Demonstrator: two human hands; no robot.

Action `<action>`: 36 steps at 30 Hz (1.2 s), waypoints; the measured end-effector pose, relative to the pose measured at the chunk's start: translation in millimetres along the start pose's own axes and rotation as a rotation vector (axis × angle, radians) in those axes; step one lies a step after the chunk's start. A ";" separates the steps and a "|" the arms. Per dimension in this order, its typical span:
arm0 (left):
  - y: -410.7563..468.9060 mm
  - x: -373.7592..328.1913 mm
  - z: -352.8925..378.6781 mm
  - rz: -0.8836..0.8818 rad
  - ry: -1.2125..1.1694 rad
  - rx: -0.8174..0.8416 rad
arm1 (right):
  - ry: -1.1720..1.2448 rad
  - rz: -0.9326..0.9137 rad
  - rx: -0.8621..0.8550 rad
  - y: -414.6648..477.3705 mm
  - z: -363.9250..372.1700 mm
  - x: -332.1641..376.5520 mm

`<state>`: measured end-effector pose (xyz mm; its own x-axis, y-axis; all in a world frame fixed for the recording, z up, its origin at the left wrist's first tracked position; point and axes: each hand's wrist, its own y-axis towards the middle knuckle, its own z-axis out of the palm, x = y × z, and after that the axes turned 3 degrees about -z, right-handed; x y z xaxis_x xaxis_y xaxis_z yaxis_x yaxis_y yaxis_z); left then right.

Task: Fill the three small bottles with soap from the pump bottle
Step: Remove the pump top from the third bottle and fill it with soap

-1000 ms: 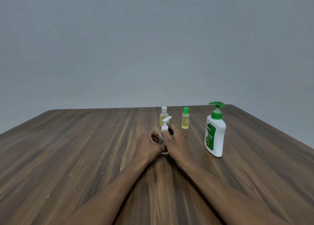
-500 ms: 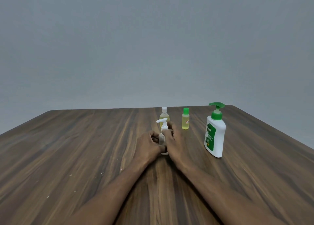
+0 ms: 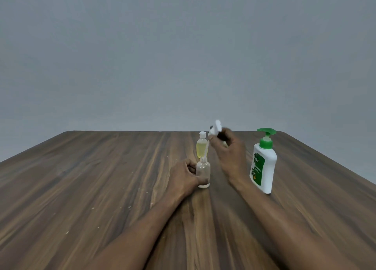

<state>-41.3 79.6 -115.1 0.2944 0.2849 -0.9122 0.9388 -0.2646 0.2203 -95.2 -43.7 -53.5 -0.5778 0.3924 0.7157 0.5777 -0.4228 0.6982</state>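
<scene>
the left hand (image 3: 184,177) is wrapped around the clear small bottle (image 3: 203,171), standing on the table (image 3: 101,178) left of the pump bottle (image 3: 263,163). the right hand (image 3: 232,153) pinches its white spray cap (image 3: 215,129), the tube just above the neck. best lift the cap straight clear and set it aside, keeping the bottle steady.

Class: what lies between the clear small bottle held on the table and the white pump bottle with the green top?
In the head view, only the raised right hand, holding the white spray cap, comes between clear small bottle and pump bottle.

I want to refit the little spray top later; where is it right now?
In the head view, the spray top is in the right hand, lifted above the open clear bottle that the left hand steadies.
</scene>
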 end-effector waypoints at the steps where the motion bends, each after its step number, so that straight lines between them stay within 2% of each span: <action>1: 0.2 0.1 0.1 0.001 0.001 0.001 | 0.021 -0.029 -0.017 7.2 -2.9 7.1; 4: -0.7 0.4 -0.3 0.009 0.000 0.008 | 0.009 -0.084 -0.053 32.6 -9.7 19.6; 7: -0.2 1.5 -1.3 0.012 0.007 0.004 | -0.279 -0.151 0.008 57.1 -14.2 13.6; 9: -0.3 1.7 -2.0 0.016 0.012 0.004 | -0.560 -0.180 0.197 65.1 -15.4 0.1; 13: -0.6 1.0 -2.5 0.012 0.014 0.007 | -1.041 -0.094 0.620 51.4 -16.1 -37.5; 15: -0.4 0.7 -2.8 0.014 0.007 0.016 | -1.157 -0.094 0.776 41.4 -15.4 -57.3; 18: 0.0 0.0 -3.6 0.019 0.014 0.022 | -1.179 -0.067 0.866 34.7 -14.9 -74.7; 25: 0.1 1.1 -4.4 0.029 0.016 0.031 | -1.122 -0.046 0.853 33.4 -18.3 -77.4; 30: -2.0 0.1 -4.7 0.038 0.004 0.032 | -1.082 -0.090 0.773 26.6 -25.0 -64.2; 33: -2.2 -0.3 -4.6 0.033 -0.029 0.011 | -1.070 -0.195 0.593 15.6 -32.4 -45.4; 36: -2.7 -0.5 -4.4 0.065 -0.060 -0.005 | -0.864 -0.340 0.323 4.9 -47.3 -24.7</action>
<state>-43.3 84.2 -113.8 0.3434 0.2119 -0.9150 0.9192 -0.2760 0.2811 -105.4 -94.1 -68.6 -0.1962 0.9686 0.1529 0.6629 0.0161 0.7486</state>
